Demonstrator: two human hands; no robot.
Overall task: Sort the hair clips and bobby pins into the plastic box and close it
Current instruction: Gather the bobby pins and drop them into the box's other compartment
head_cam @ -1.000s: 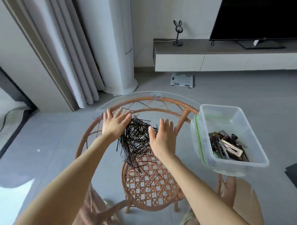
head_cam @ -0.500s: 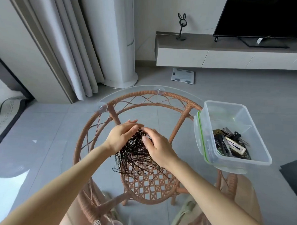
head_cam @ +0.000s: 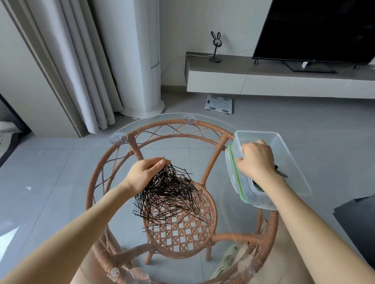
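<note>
A heap of dark bobby pins (head_cam: 170,194) lies on the round glass tabletop (head_cam: 228,213). My left hand (head_cam: 144,174) grips the far end of the heap, fingers curled round a bunch of pins. The clear plastic box (head_cam: 288,158) with a green seal strip stands at the table's right edge. My right hand (head_cam: 255,160) is over its left wall, fingers curled on the rim. Dark hair clips (head_cam: 280,172) show inside the box, mostly hidden behind that hand and wrist.
The glass top sits on a wicker frame (head_cam: 178,124) with a woven lower shelf (head_cam: 183,228). Beyond it are grey floor tiles, a white bathroom scale (head_cam: 219,103), a white tower unit (head_cam: 143,55), curtains (head_cam: 79,59) and a low TV bench (head_cam: 286,79).
My right hand left the pin heap and moved right onto the box's rim. My left hand stayed on the pins, which are now gathered into a tighter bunch.
</note>
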